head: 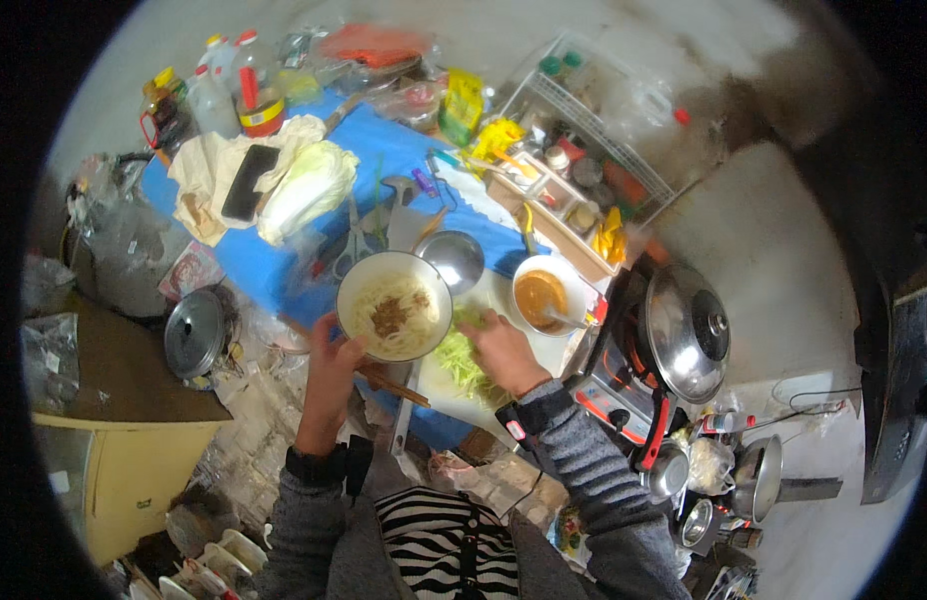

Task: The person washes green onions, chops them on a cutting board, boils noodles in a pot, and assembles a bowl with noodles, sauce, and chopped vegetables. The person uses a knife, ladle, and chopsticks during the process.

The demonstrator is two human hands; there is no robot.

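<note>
My left hand (pixel 334 360) grips the rim of a white enamel-look bowl (pixel 345 330) and holds it tilted slightly toward me. Inside are pale noodles (pixel 411 330) topped with a brown sauce or mince (pixel 389 316). Wooden chopsticks (pixel 394 388) stick out by that hand; whether its fingers hold them is hidden. My right hand (pixel 505 352) has its fingers down at a pile of shredded green vegetable (pixel 457 358) on a pale cutting board (pixel 439 390). I cannot tell whether they pinch any shreds.
A bowl of orange-brown sauce with a spoon (pixel 540 298) stands right of the board, a metal bowl (pixel 456 259) behind it. Scissors (pixel 352 244) and a napa cabbage (pixel 307 191) lie on the blue tabletop (pixel 253 266). At right, a lidded pan (pixel 687 337) sits over a glowing heater (pixel 632 356).
</note>
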